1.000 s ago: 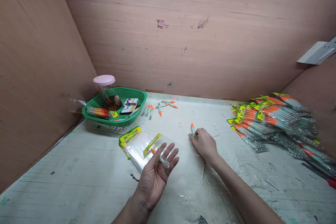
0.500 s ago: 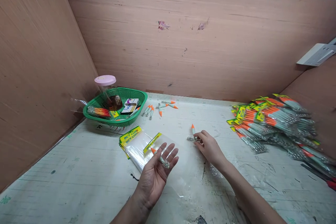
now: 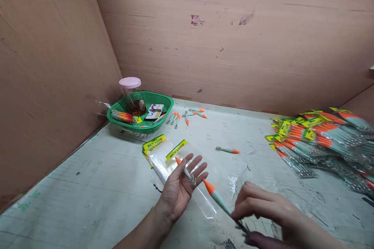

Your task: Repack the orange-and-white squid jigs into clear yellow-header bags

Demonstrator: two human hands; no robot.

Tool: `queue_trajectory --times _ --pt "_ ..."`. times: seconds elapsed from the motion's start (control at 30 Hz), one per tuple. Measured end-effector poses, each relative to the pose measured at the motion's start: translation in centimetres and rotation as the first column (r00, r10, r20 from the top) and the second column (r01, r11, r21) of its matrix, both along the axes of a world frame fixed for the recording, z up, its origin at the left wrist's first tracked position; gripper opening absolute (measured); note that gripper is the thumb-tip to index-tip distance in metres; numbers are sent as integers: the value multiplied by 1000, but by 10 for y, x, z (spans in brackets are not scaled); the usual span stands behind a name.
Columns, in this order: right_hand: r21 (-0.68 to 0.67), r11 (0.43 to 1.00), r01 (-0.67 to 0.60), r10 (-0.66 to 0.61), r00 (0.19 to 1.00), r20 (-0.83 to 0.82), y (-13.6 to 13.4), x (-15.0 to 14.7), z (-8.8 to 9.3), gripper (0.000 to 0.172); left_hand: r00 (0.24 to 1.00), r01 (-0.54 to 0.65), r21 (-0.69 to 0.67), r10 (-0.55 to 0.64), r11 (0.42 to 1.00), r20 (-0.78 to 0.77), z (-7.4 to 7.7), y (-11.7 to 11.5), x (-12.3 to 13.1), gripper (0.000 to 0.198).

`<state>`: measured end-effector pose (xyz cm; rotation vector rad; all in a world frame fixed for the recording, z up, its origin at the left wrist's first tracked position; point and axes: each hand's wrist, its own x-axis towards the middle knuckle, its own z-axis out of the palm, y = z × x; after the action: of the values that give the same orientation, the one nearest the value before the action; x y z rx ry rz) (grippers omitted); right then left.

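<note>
Palm up over the packaging, my left hand (image 3: pixel 179 190) has its fingers spread and its thumb over a squid jig (image 3: pixel 187 173) with an orange tip and pale green body. The jig's hooks lie toward the fingers. My right hand (image 3: pixel 271 212), nearer the camera and slightly blurred, pinches the hook end of another squid jig (image 3: pixel 220 200), whose orange tip points at my left hand. Beneath and behind my left hand lie clear plastic bags with yellow BCT LURE headers (image 3: pixel 176 150). A single loose jig (image 3: pixel 229 150) rests on the table beyond both hands.
A green basket (image 3: pixel 140 127) at back left holds a pink-lidded jar (image 3: pixel 130 83), packed lures and a small box. Several loose jigs (image 3: pixel 195 113) lie beside it. Packed jigs (image 3: pixel 321 136) are heaped at right. Wooden panels (image 3: pixel 222 39) stand behind and left.
My right hand has lifted a jig from the table and brought it nearer the camera, leaving another lying there. My left hand keeps its jig. The view has shifted right.
</note>
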<state>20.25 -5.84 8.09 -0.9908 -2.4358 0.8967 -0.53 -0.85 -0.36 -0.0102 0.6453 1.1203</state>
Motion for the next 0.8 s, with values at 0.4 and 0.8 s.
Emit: queue_trajectory --times 0.4,0.8 --pt "610 706 360 -353 926 -138 3 -44 -58 22 994 100 46 -102 994 37 -4 -6 5 36" --pt "560 596 576 -463 816 -346 22 -26 -50 7 988 118 40 -121 992 91 -8 -11 7 36"
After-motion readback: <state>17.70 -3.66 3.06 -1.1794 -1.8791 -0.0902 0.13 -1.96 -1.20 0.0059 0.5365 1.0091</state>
